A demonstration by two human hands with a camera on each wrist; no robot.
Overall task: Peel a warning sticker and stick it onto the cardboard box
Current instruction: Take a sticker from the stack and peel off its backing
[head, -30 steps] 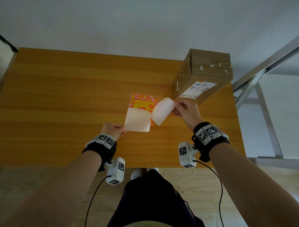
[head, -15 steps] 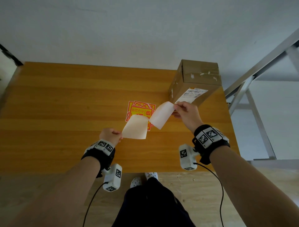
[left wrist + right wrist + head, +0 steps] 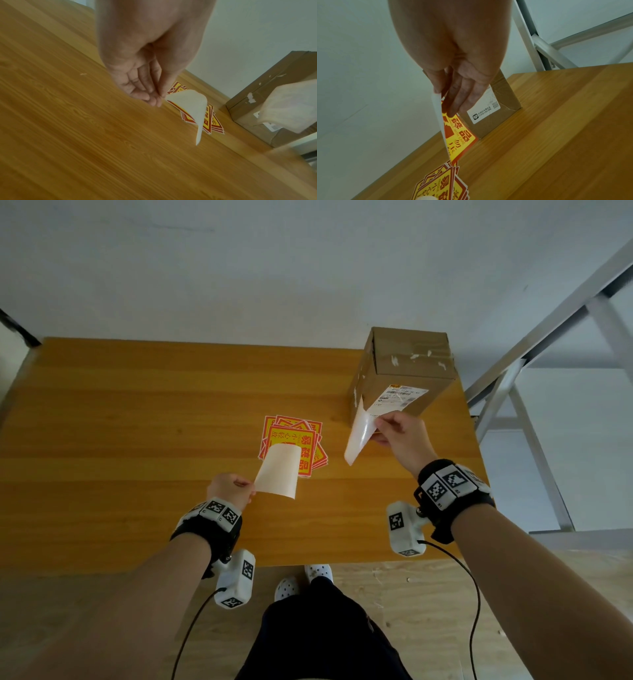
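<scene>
Since a second ago the two sheets have parted. Right hand [image 3: 399,436] fingers [image 3: 462,97] pinch the peeled warning sticker [image 3: 358,436], hanging just beside the cardboard box [image 3: 407,371] at the table's [image 3: 137,412] far right corner. Left hand [image 3: 230,490] pinches the blank backing sheet [image 3: 279,472] over the sticker pile [image 3: 294,440] at mid-table.

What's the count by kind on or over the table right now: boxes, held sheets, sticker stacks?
Cardboard box: 1
Peeled warning sticker, pinched in the right hand: 1
Backing sheet, pinched in the left hand: 1
Stack of unpeeled stickers on the table: 1 stack, sheets uncountable
Total: 4
</scene>
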